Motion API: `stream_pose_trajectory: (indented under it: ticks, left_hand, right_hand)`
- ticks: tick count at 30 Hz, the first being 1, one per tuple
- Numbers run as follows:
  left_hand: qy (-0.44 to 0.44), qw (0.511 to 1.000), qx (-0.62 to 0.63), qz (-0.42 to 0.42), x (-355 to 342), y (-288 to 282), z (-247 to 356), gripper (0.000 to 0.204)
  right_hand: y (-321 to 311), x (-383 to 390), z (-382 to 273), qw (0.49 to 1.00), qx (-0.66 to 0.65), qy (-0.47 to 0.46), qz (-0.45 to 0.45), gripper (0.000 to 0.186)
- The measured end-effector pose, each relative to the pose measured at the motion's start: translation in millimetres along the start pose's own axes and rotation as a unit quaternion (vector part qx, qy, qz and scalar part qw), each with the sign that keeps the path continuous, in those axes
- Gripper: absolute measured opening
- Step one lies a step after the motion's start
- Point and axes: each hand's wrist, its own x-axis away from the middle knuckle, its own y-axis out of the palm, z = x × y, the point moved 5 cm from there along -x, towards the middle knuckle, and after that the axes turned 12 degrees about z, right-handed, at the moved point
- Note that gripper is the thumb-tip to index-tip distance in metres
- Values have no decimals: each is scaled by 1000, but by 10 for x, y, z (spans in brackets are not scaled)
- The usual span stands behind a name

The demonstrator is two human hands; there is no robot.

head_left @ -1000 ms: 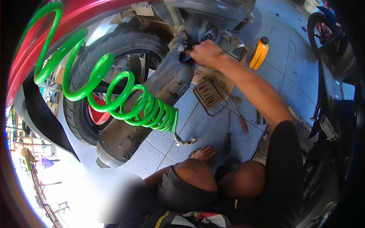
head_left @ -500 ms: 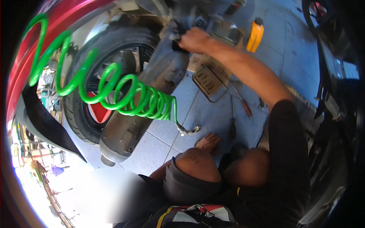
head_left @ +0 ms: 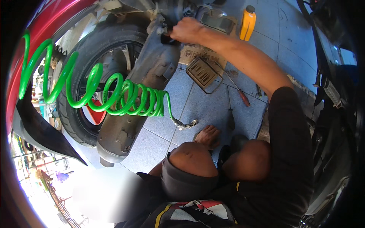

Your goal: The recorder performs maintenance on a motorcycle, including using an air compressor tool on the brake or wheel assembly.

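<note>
At lower centre I see the left hand [head_left: 207,136] by the knee [head_left: 193,159], its finger spread unclear to me. The muffler [head_left: 115,135] slants from lower left to upper centre; beside its upper end I have the right hand [head_left: 186,30], curled; whether it's clamped on anything, I can't tell.

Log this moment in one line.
right hand: at muffler upper end, grip unclear | left hand: low, near hose fitting | floor: red-handled screwdriver, yellow bottle
</note>
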Motion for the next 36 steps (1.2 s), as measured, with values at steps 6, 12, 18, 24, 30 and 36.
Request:
stream_pose_trajectory:
  ticks: [6,12,18,24,30,36]
  left_hand:
    - [-11,1000,-8,2,-99,-58,8,25]
    - [-67,997,-29,-28,-51,-184,51,22]
    - [-83,995,-31,42,-44,-274,147,15]
    - [-64,998,19,-13,53,-11,-75,21]
    - [57,993,98,18,173,810,-388,26]
    - [211,954,192,95,-94,2195,-818,31]
  right_hand:
    - [-88,-33,-1,999,-13,-7,31,17]
    - [-36,12,-62,999,-10,-40,-8,14]
    - [-18,-16,-55,1000,-6,-14,-11,14]
    - [18,12,-21,999,-8,20,28,14]
    - [44,13,22,996,-28,51,62,14]
    - [37,16,26,998,-27,19,55,16]
